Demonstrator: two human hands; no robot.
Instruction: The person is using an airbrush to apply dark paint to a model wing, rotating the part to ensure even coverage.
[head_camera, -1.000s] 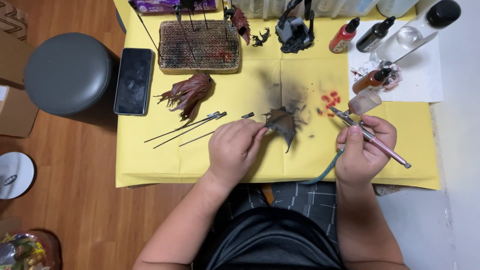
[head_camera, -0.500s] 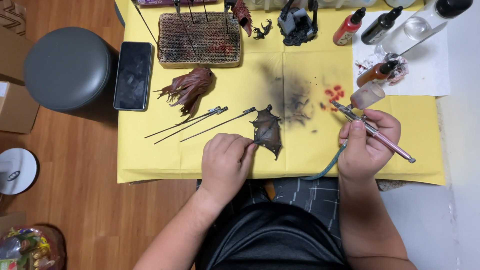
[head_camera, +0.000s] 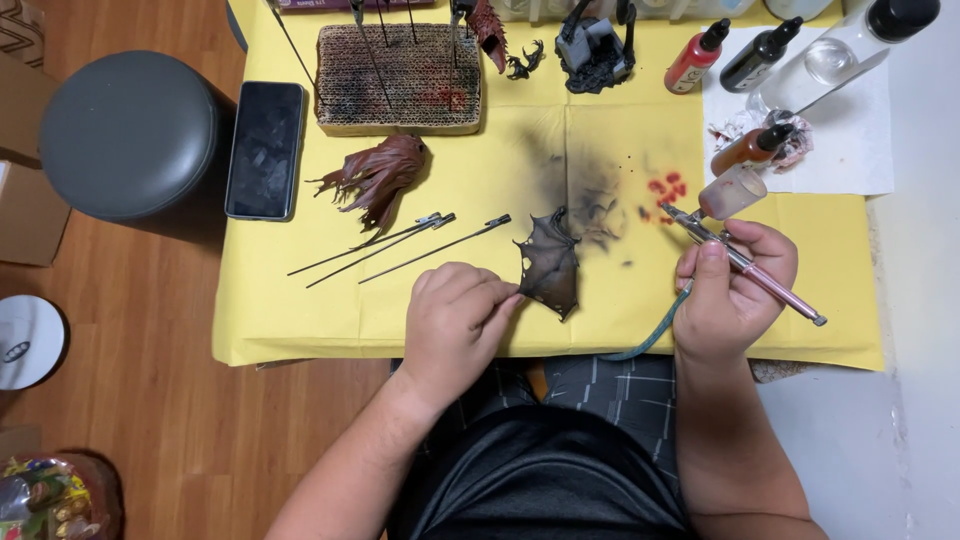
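Wing (head_camera: 548, 266) looked light, thin, brittle-edged | your left hand (head_camera: 455, 320) pinched its root in a clenched grip | right hand (head_camera: 730, 290) grasped airbrush (head_camera: 745, 265) over bench (head_camera: 300, 320).

Left hand (head_camera: 455, 320) fingers (head_camera: 497, 297) cover whatever holds the dark wing piece (head_camera: 550, 265); the pinch point is hidden, probably a thin stick. Right hand (head_camera: 733, 290) wraps the airbrush (head_camera: 745, 265) mid-body, so the trigger is unseen. Its teal hose (head_camera: 650, 340) drops below the surface (head_camera: 300, 320) edge, end out of sight. Top edge cuts off the rods standing in the cardboard block (head_camera: 400, 80), the dark figure parts (head_camera: 595, 45) and the bottle (head_camera: 895, 20) caps. White round object (head_camera: 28, 340) is cut by the left edge, the colourful bag (head_camera: 45, 500) by the bottom corner. Phone (head_camera: 265, 150) screen shows only blurred reflections.
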